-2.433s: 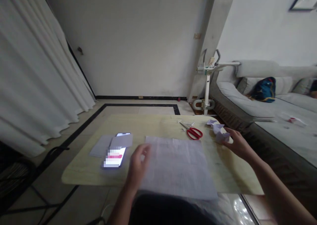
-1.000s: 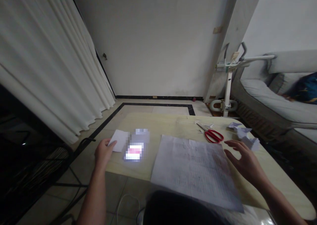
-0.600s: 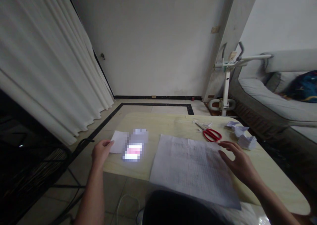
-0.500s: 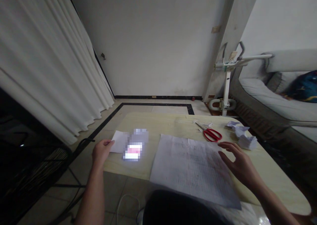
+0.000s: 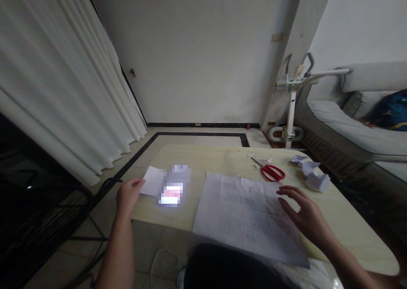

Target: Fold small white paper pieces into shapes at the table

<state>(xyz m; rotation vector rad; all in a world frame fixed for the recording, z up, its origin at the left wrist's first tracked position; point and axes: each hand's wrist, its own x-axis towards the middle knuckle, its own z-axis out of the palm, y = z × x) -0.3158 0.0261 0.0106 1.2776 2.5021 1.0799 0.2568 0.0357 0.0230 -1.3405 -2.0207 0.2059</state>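
Note:
My left hand (image 5: 127,197) is at the left side of the table, with thumb and fingers closed on the left edge of a small white paper (image 5: 152,181). Right beside this paper lies a lit phone (image 5: 171,193), its screen blurred out by pixels. A large printed sheet (image 5: 241,214) with fold creases covers the near middle of the table and hangs over the front edge. Over its right edge hovers my right hand (image 5: 300,210), thumb and fingers apart, holding nothing. Red-handled scissors (image 5: 271,172) lie just beyond that hand, blades pointing away to the left.
Crumpled paper pieces (image 5: 313,176) lie at the right of the wooden table (image 5: 352,229). Small paper scraps (image 5: 265,160) surround the scissors' blades. Behind stand a white exercise machine (image 5: 291,110) and a grey sofa (image 5: 359,127); a white curtain (image 5: 63,81) hangs at left.
My left hand has shifted slightly to the left, and the small white paper's edge with it. My right hand has moved a little leftward over the printed sheet.

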